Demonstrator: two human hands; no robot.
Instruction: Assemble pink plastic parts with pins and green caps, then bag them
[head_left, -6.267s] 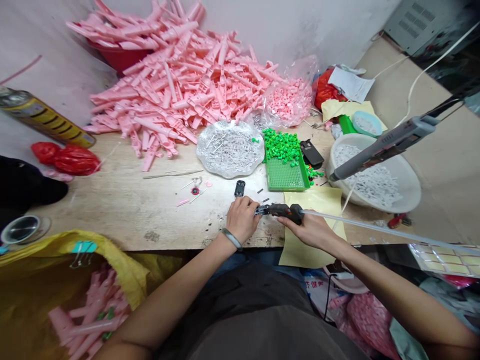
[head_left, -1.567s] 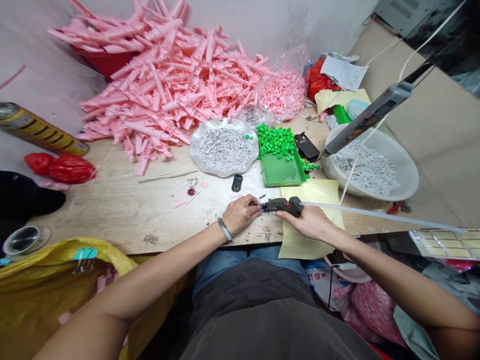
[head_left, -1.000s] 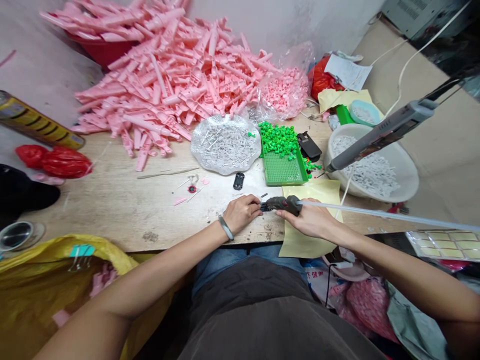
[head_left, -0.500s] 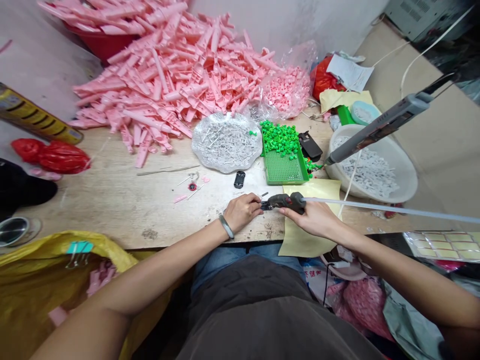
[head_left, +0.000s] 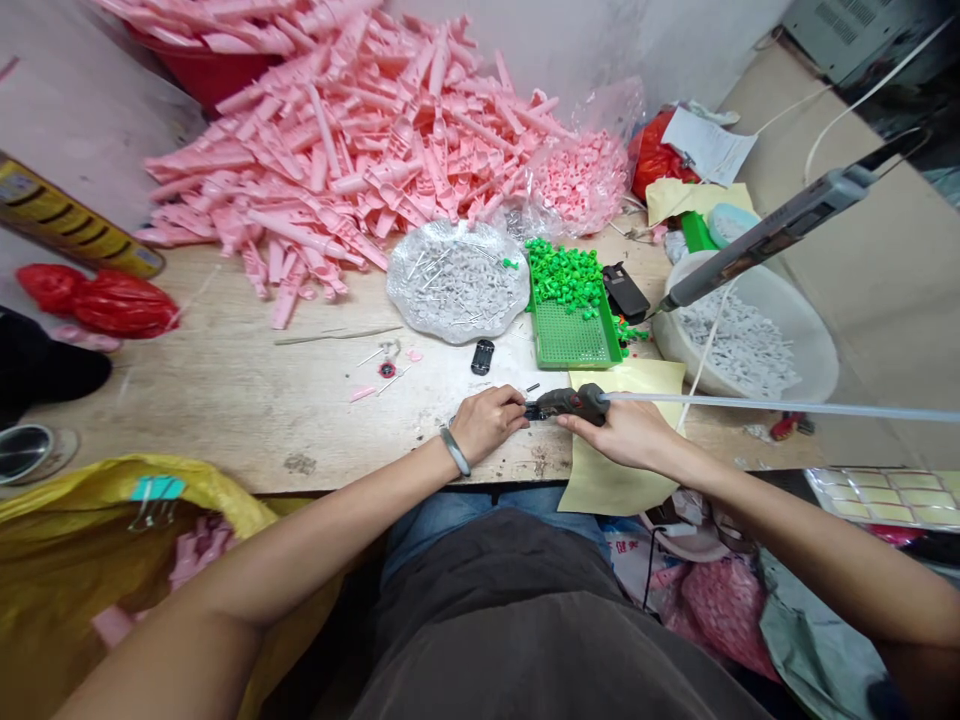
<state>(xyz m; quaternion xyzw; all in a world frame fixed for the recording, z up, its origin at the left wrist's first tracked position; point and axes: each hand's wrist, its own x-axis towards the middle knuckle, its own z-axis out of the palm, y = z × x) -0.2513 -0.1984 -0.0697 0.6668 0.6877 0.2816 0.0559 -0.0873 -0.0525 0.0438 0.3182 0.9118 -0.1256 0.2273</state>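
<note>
Right-hand grip [head_left: 628,430] wrapped round dark glue gun [head_left: 574,401], left-hand grip [head_left: 489,422] clamped on small dark part [head_left: 535,411] at its nozzle. Both at near side of tabletop [head_left: 247,420], green tray [head_left: 574,343] farther off.

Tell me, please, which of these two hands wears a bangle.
The left hand, holding a small dark part, wears a grey bangle; the right hand, gripping the dark glue gun, shows none.
</note>
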